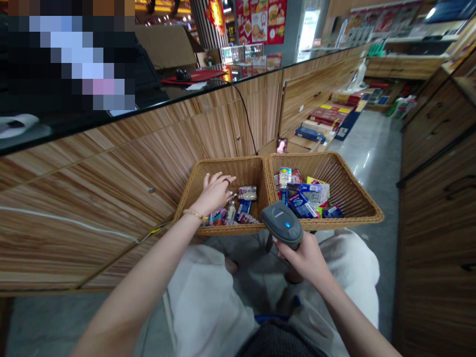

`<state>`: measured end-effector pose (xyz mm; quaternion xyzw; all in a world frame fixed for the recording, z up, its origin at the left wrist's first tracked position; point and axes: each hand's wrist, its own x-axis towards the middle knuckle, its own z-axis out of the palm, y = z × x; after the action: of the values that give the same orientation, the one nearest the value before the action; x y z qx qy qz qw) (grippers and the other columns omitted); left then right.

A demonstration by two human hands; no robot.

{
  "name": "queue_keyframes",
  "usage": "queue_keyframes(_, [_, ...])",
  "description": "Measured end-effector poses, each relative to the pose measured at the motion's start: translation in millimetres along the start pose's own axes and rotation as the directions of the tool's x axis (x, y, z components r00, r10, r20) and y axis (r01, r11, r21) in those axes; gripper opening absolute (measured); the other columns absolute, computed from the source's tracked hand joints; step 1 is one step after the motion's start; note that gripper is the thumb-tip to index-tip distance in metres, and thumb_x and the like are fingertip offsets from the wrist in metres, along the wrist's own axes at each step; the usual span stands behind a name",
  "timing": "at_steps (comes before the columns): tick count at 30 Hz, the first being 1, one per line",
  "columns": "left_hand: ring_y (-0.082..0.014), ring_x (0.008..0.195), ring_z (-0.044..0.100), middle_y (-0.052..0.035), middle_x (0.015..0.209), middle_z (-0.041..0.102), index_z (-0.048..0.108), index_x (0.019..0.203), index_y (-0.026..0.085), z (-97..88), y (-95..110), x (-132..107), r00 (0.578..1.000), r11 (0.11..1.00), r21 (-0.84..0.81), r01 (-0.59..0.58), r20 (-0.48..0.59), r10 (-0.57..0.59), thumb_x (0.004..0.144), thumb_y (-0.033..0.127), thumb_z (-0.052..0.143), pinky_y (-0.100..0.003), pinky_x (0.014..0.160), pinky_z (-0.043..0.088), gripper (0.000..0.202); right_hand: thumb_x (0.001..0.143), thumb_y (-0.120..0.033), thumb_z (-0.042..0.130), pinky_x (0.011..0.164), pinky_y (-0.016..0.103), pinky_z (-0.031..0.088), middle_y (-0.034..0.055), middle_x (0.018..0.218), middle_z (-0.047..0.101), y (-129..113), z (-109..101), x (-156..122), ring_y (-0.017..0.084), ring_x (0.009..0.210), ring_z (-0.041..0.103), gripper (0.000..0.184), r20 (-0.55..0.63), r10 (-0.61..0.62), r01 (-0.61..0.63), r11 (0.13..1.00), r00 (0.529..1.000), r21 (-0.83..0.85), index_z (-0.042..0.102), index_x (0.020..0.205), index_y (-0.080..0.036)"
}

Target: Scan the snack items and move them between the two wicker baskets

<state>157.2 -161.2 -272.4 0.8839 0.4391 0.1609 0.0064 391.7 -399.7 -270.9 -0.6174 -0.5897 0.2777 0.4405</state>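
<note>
Over the left wicker basket (232, 162) reaches my left hand (215, 192), its fingers stretched out and apart, with no item seen in them. Below and beside it lie several small packaged goods (244, 207), some partly hidden by the hand. My right hand (303, 253) is wrapped round the handle of a dark grey barcode scanner (281, 223), which shows a lit blue light on top. The scanner is held in front of the right wicker basket (349, 183), covering part of its near rim. Inside that basket are blue boxes (302, 204) and other colourful packets.
A wood-grain counter (208, 124) runs along the left, with a computer mouse (183, 74) on a red mat. Stacked boxes (330, 116) stand on a low shelf beyond the baskets. Wooden cabinets (439, 198) line the right side. A black cable (245, 111) hangs down the counter front.
</note>
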Motion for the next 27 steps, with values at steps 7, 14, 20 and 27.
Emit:
queue_keyframes(7, [-0.0327, 0.142, 0.052, -0.0092, 0.134, 0.071, 0.075, 0.119, 0.032, 27.5, -8, 0, 0.948, 0.975, 0.034, -0.221, 0.244, 0.206, 0.079, 0.016, 0.071, -0.068, 0.124, 0.018, 0.044, 0.081, -0.033, 0.061, 0.064, 0.031, 0.054, 0.0042, 0.058, 0.072, 2, -1, 1, 0.027, 0.063, 0.073, 0.018, -0.011, 0.013, -0.013, 1.000, 1.000, 0.005, 0.063, 0.065, -0.024])
queue_keyframes(14, [-0.0218, 0.145, 0.050, -0.0001, 0.132, 0.072, 0.078, 0.085, 0.033, 40.5, 13, 22, 0.796, 0.859, -0.093, -0.504, 0.337, 0.503, 0.076, 0.002, 0.065, -0.053, 0.129, 0.019, 0.035, 0.080, -0.034, 0.059, 0.063, 0.032, 0.053, 0.0045, 0.057, 0.071, 3, -1, 2, 0.026, 0.063, 0.072, 0.018, -0.035, 0.017, -0.017, 1.000, 0.999, -0.014, 0.060, 0.064, -0.024])
queue_keyframes(20, [-0.0174, 0.139, 0.056, 0.0073, 0.124, 0.076, 0.076, 0.070, 0.036, 57.3, 21, 33, 0.788, 0.841, -0.203, -0.502, 0.292, 0.541, 0.069, 0.000, 0.073, -0.044, 0.128, 0.029, 0.036, 0.080, -0.033, 0.059, 0.063, 0.032, 0.053, 0.0048, 0.058, 0.071, 5, 0, 1, 0.026, 0.063, 0.072, 0.019, -0.036, 0.018, -0.018, 1.000, 0.999, -0.018, 0.060, 0.064, -0.024])
queue_keyframes(27, [-0.0198, 0.138, 0.057, 0.0025, 0.123, 0.077, 0.071, 0.064, 0.029, 63.3, 14, 30, 0.759, 0.797, -0.225, -0.560, 0.246, 0.603, 0.072, 0.003, 0.070, -0.042, 0.126, 0.031, 0.027, 0.080, -0.033, 0.058, 0.063, 0.031, 0.053, 0.0035, 0.054, 0.069, 5, -4, 4, 0.025, 0.060, 0.070, 0.020, -0.057, 0.021, -0.023, 0.999, 0.998, -0.027, 0.057, 0.061, -0.025])
